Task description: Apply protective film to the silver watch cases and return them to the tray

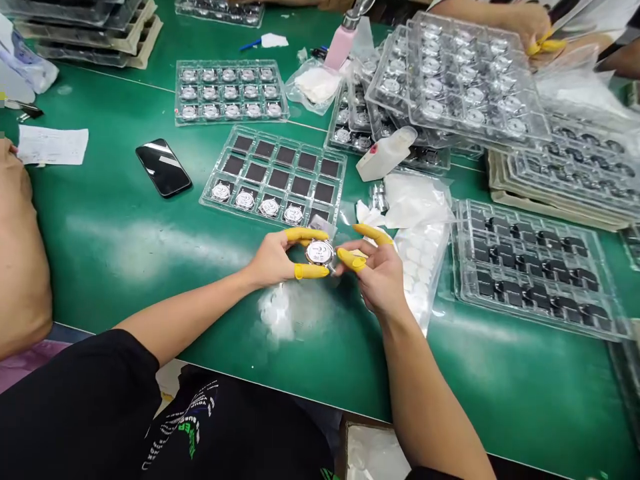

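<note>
My left hand [277,259], with yellow finger cots on thumb and forefinger, grips a round silver watch case [320,252] by its edges. A white disc with dark print covers the case's upper face. Close by on the right is my right hand [377,267], its yellow-covered thumb and forefinger apart; its other fingertips are partly hidden beside the case. Just beyond my hands lies a clear compartment tray [205,199]. Several similar watch cases [270,205] fill most of its near row, and dark square pads show in the other pockets.
A phone [164,168] lies left of the tray. Behind it sits another tray of watch cases [230,92]. Stacked trays [470,73], a white bottle [387,155] and a pink bottle [341,48] crowd the back right. A tray of black parts [540,267] lies right. Other people's arms [510,23] reach in.
</note>
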`<state>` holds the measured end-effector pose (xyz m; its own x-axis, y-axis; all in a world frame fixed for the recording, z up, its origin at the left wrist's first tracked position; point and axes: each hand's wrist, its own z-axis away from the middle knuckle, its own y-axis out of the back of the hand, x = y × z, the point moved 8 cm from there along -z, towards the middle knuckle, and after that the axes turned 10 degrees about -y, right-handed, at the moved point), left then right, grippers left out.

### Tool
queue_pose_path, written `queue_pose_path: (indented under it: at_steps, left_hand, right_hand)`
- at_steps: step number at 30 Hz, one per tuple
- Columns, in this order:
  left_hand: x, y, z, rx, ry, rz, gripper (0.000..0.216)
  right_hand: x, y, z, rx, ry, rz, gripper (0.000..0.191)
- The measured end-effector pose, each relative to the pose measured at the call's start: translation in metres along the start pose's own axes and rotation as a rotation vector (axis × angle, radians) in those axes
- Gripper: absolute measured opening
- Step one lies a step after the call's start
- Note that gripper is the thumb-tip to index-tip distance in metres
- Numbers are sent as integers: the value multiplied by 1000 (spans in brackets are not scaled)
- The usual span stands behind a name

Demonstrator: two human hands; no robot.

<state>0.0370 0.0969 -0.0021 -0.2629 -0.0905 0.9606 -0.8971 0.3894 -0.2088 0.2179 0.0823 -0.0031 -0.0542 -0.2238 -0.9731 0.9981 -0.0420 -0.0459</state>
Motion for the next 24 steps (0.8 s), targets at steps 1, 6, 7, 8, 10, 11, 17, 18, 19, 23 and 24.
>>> queue_pose_path:
  at_steps: [1,6,7,8,10,11,17,18,19,23,24]
  left_hand:
    - [-1,4,-2,22,15,-2,69]
    - [-11,12,-6,57,114,-32,67]
    - [-12,11,-6,40,124,-24,67]
    - [-12,9,-6,17,132,-12,66]
    - [-13,4,-5,-29,154,19,65]
    - [-13,2,-5,-48,168,33,65]
    - [-10,-5,-3,-130,239,102,65]
    - [-9,-6,-3,-145,246,113,65]
    - [-9,-8,-3,-159,254,123,65]
    - [-8,-10,-1,-192,306,163,66]
    - [-9,-11,-1,-195,319,173,67]
  right_hand:
    - [1,-2,1,-30,-6,5,59]
    - [5,-7,5,-132,-28,91,42]
    - [5,-6,5,-125,-30,109,42]
    - [6,-5,4,-119,-34,117,42]
    - [6,-4,3,-134,-46,109,48]
    - [6,-4,3,-158,-54,101,50]
    - [4,-6,8,-265,-80,183,45]
    - [2,-4,9,-253,-41,238,41]
    - [-2,-3,9,-223,21,291,37]
    - [-25,0,15,-88,368,393,19]
    - [-30,-2,17,-79,447,412,14]
